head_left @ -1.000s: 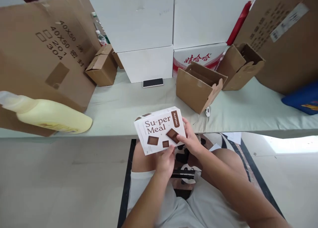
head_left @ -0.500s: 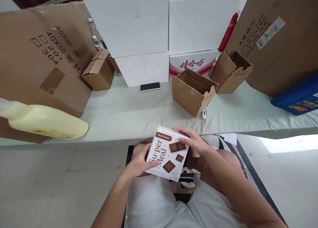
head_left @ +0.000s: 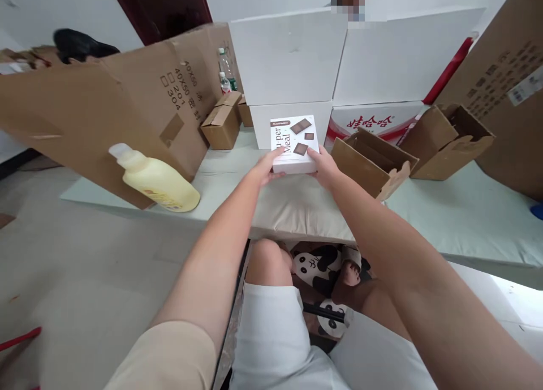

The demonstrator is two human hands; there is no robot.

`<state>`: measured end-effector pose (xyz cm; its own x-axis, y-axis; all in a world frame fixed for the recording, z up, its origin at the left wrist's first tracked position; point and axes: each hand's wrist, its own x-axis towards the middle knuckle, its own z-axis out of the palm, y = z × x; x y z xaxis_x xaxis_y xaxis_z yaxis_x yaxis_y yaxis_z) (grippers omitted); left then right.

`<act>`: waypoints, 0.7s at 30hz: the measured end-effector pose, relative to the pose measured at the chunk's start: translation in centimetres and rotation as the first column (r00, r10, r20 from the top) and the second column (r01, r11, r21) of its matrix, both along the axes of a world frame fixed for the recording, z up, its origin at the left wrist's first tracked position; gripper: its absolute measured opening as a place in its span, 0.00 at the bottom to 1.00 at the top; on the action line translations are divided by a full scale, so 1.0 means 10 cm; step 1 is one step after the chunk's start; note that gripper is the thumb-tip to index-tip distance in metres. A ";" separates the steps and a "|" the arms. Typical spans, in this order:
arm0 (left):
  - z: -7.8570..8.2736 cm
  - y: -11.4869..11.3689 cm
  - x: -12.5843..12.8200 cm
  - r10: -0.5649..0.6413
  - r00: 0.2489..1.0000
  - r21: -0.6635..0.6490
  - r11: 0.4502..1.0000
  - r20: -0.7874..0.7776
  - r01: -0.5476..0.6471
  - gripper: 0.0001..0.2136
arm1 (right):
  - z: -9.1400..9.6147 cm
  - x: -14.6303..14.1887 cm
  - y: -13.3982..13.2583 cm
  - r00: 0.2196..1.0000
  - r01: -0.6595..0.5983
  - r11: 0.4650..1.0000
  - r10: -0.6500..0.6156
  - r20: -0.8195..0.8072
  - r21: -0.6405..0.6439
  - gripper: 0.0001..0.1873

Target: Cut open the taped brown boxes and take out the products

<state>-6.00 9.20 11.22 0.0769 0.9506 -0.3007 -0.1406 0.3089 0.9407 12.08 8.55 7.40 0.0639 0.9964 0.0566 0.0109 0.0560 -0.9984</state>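
A white "Su-per Meal" box with brown squares on its face is held out over the table between both hands. My left hand grips its lower left corner, with the thumb on the front. On the lower right, my right hand clasps the edge, thumb also on the face. The box's top left label is small and blurred. Just right of my right hand stands an open brown carton. The phone seen on the table before is not visible now.
A pale green cloth covers the table. At left are a yellow bottle, a large carton and a small closed carton. White panels stand at the back; another open carton is at right.
Both hands have carried the white box from above my lap forward over the table, and it is now turned more upright. The camera view has swung left.
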 end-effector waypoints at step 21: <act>-1.13 -0.66 0.37 -0.065 0.998 0.012 0.998 -0.018 0.065 0.22 | -0.73 2.62 -2.55 0.621 0.782 0.624 -0.777 0.098 -0.009 0.25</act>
